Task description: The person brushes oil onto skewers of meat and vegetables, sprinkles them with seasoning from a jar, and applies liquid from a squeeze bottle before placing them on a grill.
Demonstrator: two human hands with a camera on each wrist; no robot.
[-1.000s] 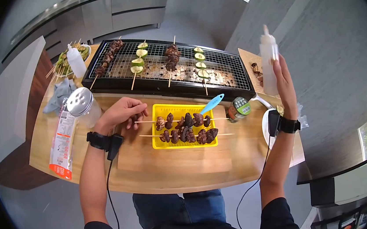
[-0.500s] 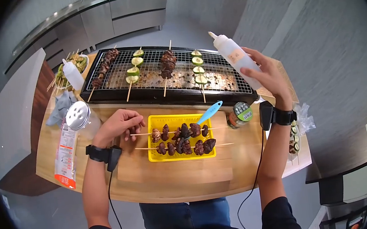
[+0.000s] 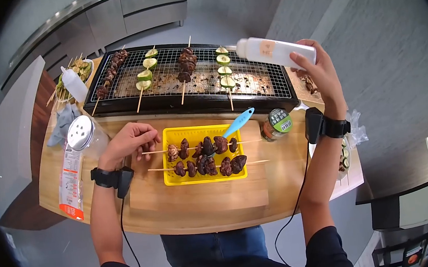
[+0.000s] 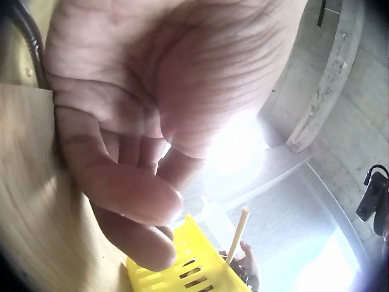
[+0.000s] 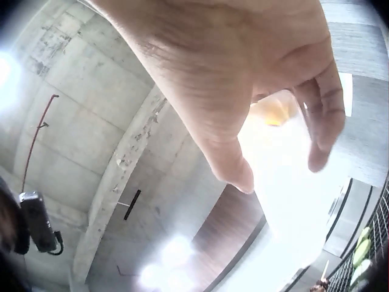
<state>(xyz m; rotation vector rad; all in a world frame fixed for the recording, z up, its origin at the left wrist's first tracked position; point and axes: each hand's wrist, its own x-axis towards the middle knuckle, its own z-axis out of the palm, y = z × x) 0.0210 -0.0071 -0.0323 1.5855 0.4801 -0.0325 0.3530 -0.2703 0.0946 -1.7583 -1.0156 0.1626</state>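
Observation:
My right hand (image 3: pixel 324 74) grips a clear plastic squeeze bottle (image 3: pixel 280 50) with a small label, raised over the right part of the grill (image 3: pixel 162 106). The bottle lies almost level, its cap end to the left; in the right wrist view the bottle (image 5: pixel 285 182) is washed out by glare. My left hand (image 3: pixel 131 141) stays beside the yellow basket (image 3: pixel 205 179), fingers loosely curled with nothing in them, close to the stick ends. Two skewers of dark meat (image 3: pixel 207 166) lie across the basket, and a blue-handled tool (image 3: pixel 239 123) leans in it, its head hidden.
Meat skewers (image 3: pixel 187 64) and green vegetable-slice skewers (image 3: pixel 144 75) lie on the grill mesh. A green-lidded jar (image 3: pixel 276 125) stands right of the basket. At left are a shaker (image 3: pixel 86 135), a second squeeze bottle (image 3: pixel 74 84), a cloth (image 3: pixel 65 122) and a packet (image 3: pixel 72 183).
From upright at the far right, the squeeze bottle has come left over the grill and tipped to nearly level in my right hand. My left hand keeps its place by the basket.

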